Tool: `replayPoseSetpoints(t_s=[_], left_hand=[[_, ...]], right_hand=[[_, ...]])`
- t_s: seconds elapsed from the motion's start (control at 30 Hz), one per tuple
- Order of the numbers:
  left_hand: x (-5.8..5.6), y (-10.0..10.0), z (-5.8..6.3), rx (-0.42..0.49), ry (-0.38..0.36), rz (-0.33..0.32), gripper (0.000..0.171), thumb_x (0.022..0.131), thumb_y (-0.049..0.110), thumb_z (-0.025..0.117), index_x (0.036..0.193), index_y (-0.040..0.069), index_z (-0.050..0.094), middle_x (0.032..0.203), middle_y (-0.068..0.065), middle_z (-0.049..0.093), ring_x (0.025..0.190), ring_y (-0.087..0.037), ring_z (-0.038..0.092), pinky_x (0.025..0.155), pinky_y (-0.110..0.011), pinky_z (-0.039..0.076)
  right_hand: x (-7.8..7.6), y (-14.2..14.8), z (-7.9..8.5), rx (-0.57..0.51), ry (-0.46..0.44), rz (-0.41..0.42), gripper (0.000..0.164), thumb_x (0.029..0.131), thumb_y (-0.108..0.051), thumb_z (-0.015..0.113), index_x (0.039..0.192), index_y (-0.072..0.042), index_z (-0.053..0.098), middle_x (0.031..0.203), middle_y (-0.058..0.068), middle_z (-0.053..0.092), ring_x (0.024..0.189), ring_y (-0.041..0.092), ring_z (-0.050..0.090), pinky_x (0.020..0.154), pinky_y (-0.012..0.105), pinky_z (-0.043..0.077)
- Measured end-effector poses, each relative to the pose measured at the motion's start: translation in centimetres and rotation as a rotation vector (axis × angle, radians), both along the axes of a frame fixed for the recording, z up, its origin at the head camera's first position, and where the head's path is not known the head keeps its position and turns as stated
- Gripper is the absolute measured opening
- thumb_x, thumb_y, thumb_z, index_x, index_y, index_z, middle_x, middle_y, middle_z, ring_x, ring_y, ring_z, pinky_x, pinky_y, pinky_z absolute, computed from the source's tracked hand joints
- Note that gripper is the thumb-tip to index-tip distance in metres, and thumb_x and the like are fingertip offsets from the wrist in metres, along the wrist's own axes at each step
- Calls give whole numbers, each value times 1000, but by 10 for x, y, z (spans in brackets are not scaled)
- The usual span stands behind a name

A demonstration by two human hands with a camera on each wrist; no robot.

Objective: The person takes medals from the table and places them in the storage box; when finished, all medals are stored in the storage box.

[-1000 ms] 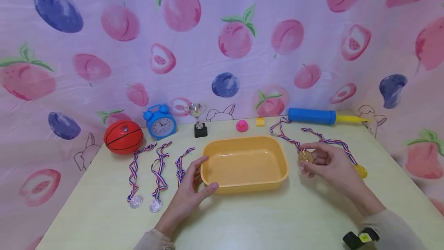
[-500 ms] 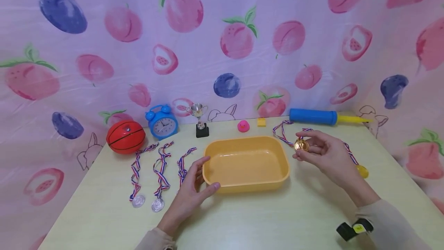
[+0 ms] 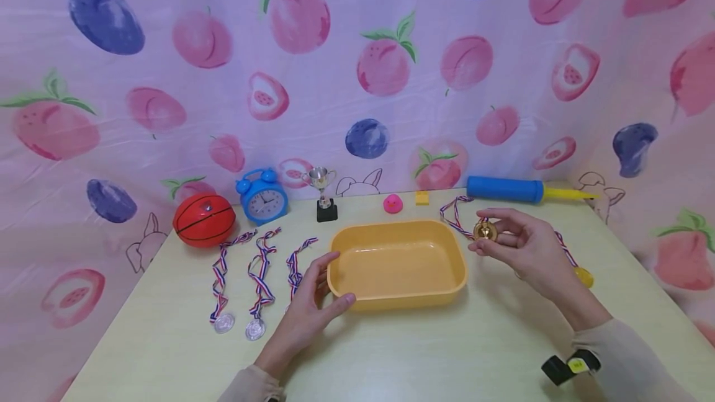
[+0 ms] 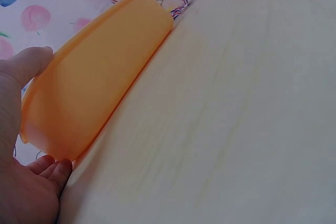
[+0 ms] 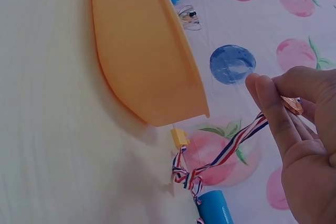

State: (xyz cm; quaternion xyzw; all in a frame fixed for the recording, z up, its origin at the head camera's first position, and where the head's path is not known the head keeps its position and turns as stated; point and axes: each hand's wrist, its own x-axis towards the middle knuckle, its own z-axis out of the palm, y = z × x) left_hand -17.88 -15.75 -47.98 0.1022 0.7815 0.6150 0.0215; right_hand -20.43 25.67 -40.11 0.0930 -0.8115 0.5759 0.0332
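Observation:
My right hand (image 3: 527,253) pinches a gold medal (image 3: 485,232) between thumb and fingers, lifted beside the tub's right end. A red, white and blue ribbon (image 5: 236,145) trails from the medal down to the table in the right wrist view. My left hand (image 3: 307,303) holds the near left corner of a yellow plastic tub (image 3: 396,304). In the left wrist view, the thumb lies at the tub's rim and the other fingers (image 4: 62,171) touch its wall low down. Nothing lies inside the tub. Partly behind my right forearm is another gold medal (image 3: 583,276) with its ribbon.
Two silver medals (image 3: 255,329) lie at the left, and a third ribbon (image 3: 293,265) runs behind my left hand. Along the back stand a red ball (image 3: 204,221), blue alarm clock (image 3: 264,200), trophy cup (image 3: 323,194), pink duck (image 3: 393,203), yellow block (image 3: 421,198) and blue pump (image 3: 505,189).
My right hand has raised the gold medal off the table and tilted its face toward me, its ribbon trailing. The left hand keeps its place on the tub. The head view has shifted slightly.

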Motion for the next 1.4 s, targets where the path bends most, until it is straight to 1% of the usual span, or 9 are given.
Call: replayPoseSetpoints(t_s=[0.1, 0.17, 0.27, 0.43, 0.6, 0.67, 0.83, 1.1, 1.4], left_hand=[[0, 0, 0, -5, 1, 3, 82, 98, 31, 89, 166, 32, 44, 168, 0, 48, 153, -28, 51, 132, -54, 38], [0, 1, -1, -6, 0, 5, 82, 98, 31, 89, 166, 32, 44, 168, 0, 48, 153, -28, 51, 132, -54, 38], [-1, 1, -2, -5, 4, 3, 81, 98, 33, 89, 167, 31, 44, 169, 0, 48, 153, -28, 51, 132, -55, 38], [-3, 1, -5, 2, 4, -4, 82, 98, 33, 89, 166, 33, 44, 168, 1, 48, 153, -28, 52, 132, -54, 38], [-3, 1, -5, -1, -6, -6, 83, 98, 32, 89, 167, 33, 43, 169, 2, 47, 154, -26, 51, 132, -52, 38], [-3, 1, -5, 2, -6, -7, 83, 98, 32, 89, 167, 33, 44, 169, 1, 47, 155, -27, 50, 132, -52, 38], [-2, 1, -4, 5, 0, -4, 82, 98, 32, 89, 167, 33, 44, 169, 0, 47, 154, -29, 50, 132, -55, 37], [-1, 0, -3, -6, 1, 3, 81, 98, 34, 89, 166, 33, 45, 169, 1, 47, 153, -27, 51, 132, -54, 39], [-1, 0, -2, -21, 11, 2, 81, 99, 33, 87, 167, 32, 43, 171, -1, 45, 154, -30, 50, 131, -56, 39]], right_hand=[[-1, 0, 4, 12, 14, 3, 59, 100, -22, 87, 154, -16, 63, 117, 14, 74, 101, 15, 84, 51, 20, 51], [-1, -1, 8, 21, 39, 3, 58, 101, -21, 86, 154, -15, 63, 117, 15, 72, 101, 14, 84, 68, 17, 62], [-3, -3, 14, 13, 75, 17, 55, 101, -17, 85, 151, -11, 64, 117, 16, 74, 102, 15, 84, 89, 25, 66], [-6, -7, 26, 17, 101, 25, 56, 100, -12, 86, 151, -8, 64, 118, 17, 72, 102, 12, 83, 88, 26, 66], [-8, -10, 39, 37, 96, 39, 60, 100, -13, 85, 155, -10, 62, 125, 10, 71, 106, 6, 81, 66, 20, 63], [-9, -12, 44, 11, 104, 65, 61, 100, -9, 84, 156, -9, 61, 128, 7, 73, 109, 7, 80, 68, 21, 64], [-14, -21, 61, -105, 142, 158, 61, 99, 3, 81, 155, 0, 59, 130, 5, 80, 116, 13, 80, 92, 33, 66], [-19, -38, 104, -82, 198, 119, 60, 99, 2, 81, 156, -8, 62, 139, 5, 74, 117, 10, 79, 92, 29, 65], [-22, -59, 138, -84, 396, 144, 59, 96, 6, 83, 151, -5, 66, 134, 12, 76, 120, 13, 79, 98, 25, 62]])
